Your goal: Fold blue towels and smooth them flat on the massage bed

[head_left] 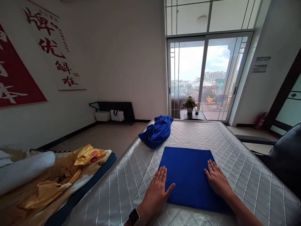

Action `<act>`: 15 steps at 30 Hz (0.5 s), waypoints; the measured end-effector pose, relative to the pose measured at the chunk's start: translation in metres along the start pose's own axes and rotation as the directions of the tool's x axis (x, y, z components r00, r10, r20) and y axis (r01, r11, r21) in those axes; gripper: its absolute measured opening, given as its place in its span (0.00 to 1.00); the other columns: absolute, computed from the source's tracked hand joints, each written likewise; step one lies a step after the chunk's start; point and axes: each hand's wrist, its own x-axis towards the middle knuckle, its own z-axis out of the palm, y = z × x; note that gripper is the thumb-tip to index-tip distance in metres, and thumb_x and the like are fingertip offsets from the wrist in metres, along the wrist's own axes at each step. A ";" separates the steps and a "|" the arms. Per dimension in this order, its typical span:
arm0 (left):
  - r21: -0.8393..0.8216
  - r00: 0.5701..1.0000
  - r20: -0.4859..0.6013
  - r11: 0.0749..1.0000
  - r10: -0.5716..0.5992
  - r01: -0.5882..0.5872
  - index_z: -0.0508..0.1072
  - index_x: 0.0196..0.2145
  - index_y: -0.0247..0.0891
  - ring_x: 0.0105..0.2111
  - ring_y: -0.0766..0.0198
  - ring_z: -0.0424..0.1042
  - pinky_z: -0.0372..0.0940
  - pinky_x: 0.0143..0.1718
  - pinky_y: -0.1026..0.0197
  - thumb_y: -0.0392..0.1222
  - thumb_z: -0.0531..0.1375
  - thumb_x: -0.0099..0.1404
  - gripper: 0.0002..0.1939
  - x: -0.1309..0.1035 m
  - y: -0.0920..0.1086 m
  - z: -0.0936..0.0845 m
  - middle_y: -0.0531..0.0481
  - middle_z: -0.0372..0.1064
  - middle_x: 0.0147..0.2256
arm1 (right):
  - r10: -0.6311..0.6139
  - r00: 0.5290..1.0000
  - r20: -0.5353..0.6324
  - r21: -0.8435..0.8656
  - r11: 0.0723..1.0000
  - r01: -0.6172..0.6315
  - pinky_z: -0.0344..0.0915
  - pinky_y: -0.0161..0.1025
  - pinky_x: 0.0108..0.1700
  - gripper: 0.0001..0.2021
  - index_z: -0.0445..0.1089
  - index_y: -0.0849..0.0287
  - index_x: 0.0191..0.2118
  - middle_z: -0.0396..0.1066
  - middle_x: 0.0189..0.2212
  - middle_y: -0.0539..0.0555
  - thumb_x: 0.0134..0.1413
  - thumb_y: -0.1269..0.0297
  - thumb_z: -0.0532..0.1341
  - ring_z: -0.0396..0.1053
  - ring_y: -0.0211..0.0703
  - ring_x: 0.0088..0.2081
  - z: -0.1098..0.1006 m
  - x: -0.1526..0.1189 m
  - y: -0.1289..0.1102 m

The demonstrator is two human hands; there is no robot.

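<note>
Blue cloth (185,179) flat between left hand (158,190) and right hand (217,179); both open, fingers extended, at its left and right edges.

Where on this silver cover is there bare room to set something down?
The silver cover is bare beyond the flat blue cloth, right of the bunched blue cloth, and outside the left hand and right hand. Crowded: the far left corner, with the bunched cloth, and the flat cloth's sides, where both hands rest.
</note>
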 end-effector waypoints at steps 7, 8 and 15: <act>0.008 1.000 0.023 1.000 -0.019 0.019 0.43 0.73 0.32 0.73 0.50 0.39 0.45 0.72 0.44 0.67 0.41 0.74 0.43 0.001 0.002 -0.002 0.41 0.36 0.73 | 0.034 0.999 -0.008 0.037 0.999 -0.033 0.36 0.50 0.73 0.35 0.40 0.71 0.73 0.37 0.74 0.60 0.69 0.53 0.37 0.34 0.48 0.74 0.010 0.001 0.003; 0.009 1.000 0.021 1.000 -0.016 0.015 0.43 0.73 0.33 0.73 0.50 0.40 0.45 0.72 0.44 0.67 0.42 0.74 0.43 0.001 0.002 -0.002 0.41 0.36 0.73 | 0.034 0.999 -0.008 0.044 0.998 -0.034 0.36 0.50 0.73 0.35 0.41 0.72 0.73 0.37 0.74 0.61 0.69 0.53 0.37 0.34 0.48 0.74 0.009 0.001 0.003; 0.016 0.999 0.032 1.000 -0.009 0.008 0.44 0.73 0.35 0.72 0.49 0.41 0.46 0.71 0.44 0.66 0.42 0.75 0.41 0.000 0.002 -0.004 0.42 0.37 0.73 | 0.003 1.000 -0.023 0.070 0.998 -0.001 0.36 0.51 0.73 0.35 0.43 0.71 0.73 0.38 0.74 0.60 0.69 0.54 0.37 0.36 0.48 0.74 0.008 -0.001 0.008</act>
